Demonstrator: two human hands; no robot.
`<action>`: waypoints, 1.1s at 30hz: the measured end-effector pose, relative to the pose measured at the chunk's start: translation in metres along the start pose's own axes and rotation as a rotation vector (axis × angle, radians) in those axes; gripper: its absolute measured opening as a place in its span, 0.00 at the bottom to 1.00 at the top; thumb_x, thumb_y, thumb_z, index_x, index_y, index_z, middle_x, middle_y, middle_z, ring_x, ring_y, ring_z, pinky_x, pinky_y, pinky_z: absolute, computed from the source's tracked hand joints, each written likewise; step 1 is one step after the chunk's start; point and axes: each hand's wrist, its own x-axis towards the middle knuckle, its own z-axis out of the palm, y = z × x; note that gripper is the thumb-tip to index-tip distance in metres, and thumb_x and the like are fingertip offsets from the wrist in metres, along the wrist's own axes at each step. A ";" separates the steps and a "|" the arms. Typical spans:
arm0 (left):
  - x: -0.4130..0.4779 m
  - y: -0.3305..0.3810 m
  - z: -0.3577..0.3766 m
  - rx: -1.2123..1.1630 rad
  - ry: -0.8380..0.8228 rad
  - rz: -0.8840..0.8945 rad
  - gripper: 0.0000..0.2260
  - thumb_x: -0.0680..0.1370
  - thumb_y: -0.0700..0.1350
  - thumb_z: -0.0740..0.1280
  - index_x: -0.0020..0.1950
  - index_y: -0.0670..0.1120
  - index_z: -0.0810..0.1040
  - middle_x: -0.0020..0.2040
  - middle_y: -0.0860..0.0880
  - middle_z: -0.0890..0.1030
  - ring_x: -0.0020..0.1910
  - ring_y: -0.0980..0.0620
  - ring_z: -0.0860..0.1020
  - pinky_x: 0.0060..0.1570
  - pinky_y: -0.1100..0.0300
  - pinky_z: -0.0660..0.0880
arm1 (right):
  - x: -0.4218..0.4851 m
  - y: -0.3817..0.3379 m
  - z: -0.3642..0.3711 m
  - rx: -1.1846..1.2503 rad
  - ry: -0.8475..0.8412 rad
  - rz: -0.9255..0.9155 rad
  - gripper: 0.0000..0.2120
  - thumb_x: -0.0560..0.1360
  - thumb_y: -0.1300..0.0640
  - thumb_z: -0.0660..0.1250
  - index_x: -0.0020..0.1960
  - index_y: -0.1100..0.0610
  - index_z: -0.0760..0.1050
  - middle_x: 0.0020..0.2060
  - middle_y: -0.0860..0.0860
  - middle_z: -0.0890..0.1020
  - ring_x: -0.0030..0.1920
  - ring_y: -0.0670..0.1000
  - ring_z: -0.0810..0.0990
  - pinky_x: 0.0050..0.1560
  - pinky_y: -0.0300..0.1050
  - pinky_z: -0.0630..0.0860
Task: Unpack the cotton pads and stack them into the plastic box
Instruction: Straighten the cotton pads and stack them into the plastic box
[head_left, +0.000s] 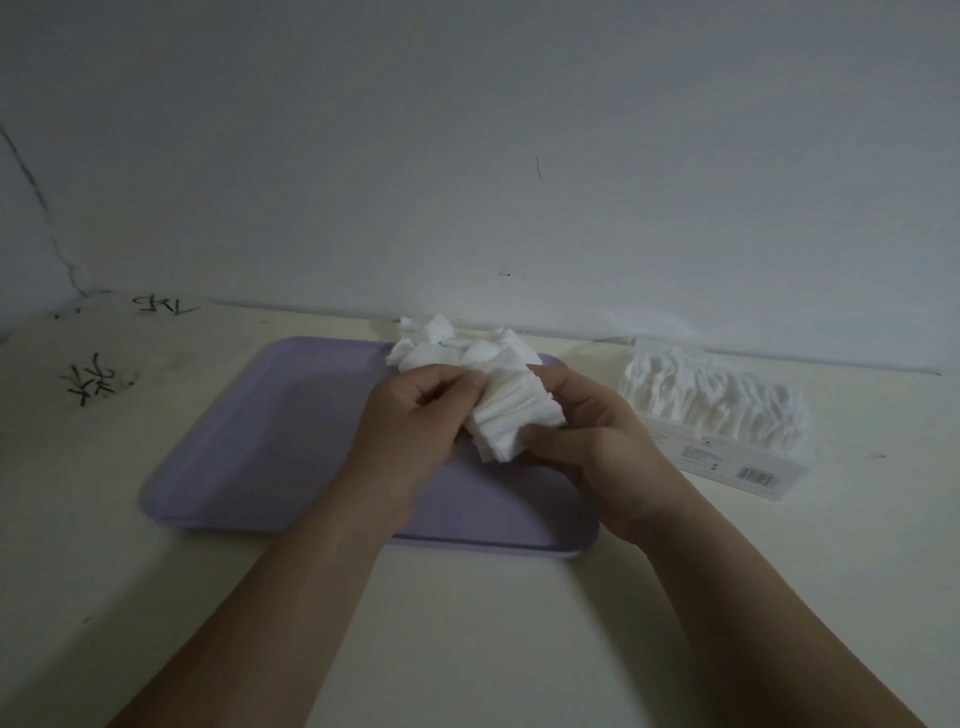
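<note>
- Lying on the pale table well to the right, the clear pack has a white label strip along its near edge. The strip carries a barcode and lines of print too small to read.
- Black brush-like characters mark the table surface at the far left, with another group near the wall. I cannot read either group.
- The stack of cotton pads is white, square-cut and slightly fanned, so its layered edges show as fine ridges. It is held in the air above the far right part of the purple plastic tray.
- The left hand has its fingers curled inward and pinches the left end of the stack.
- The right hand clamps the stack's right end, with the thumb on the near side and the fingers wrapped round the far side.
- A loose heap of pads, white and jumbled at odd angles, lies at the far edge of the tray, just behind the hands.
- The tray is shallow with rounded corners and a low rim, and its visible floor is bare purple.
- The pack holds a row of white pads standing on edge, packed close and wavy along their tops.
</note>
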 end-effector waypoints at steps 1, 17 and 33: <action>-0.001 -0.001 0.000 0.078 0.039 0.048 0.06 0.81 0.45 0.71 0.47 0.47 0.87 0.33 0.57 0.82 0.31 0.59 0.76 0.33 0.65 0.71 | 0.000 0.000 0.001 0.014 0.005 0.018 0.22 0.72 0.73 0.69 0.65 0.63 0.80 0.56 0.55 0.86 0.60 0.59 0.83 0.66 0.57 0.77; -0.006 0.009 0.004 0.051 -0.125 0.145 0.03 0.82 0.42 0.70 0.50 0.43 0.83 0.29 0.49 0.78 0.27 0.55 0.74 0.28 0.64 0.71 | 0.002 0.005 -0.001 -0.110 0.269 0.060 0.09 0.76 0.68 0.74 0.56 0.63 0.85 0.52 0.66 0.87 0.59 0.69 0.84 0.64 0.68 0.80; -0.001 -0.001 0.000 0.196 0.068 0.271 0.04 0.80 0.45 0.74 0.45 0.49 0.83 0.33 0.51 0.84 0.31 0.53 0.81 0.36 0.51 0.81 | -0.001 -0.004 0.010 0.048 0.165 0.088 0.11 0.80 0.66 0.69 0.61 0.68 0.82 0.58 0.70 0.83 0.63 0.67 0.83 0.67 0.57 0.79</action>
